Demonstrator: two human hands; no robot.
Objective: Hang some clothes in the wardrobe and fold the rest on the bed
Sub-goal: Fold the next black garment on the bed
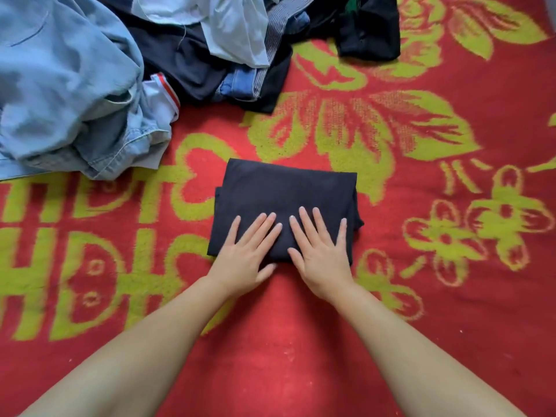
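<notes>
Left hand [245,251] flat, fingers straight, pressing folded dark garment [285,194] | right hand [320,251] likewise | garment mid-blanket [421,326] | pile [120,70] beyond, possibly denim

Bright even light; soft blur, edges warped.

A red blanket [301,341] with yellow-green flowers on the right and big yellow-green letters at left fills the view.
</notes>
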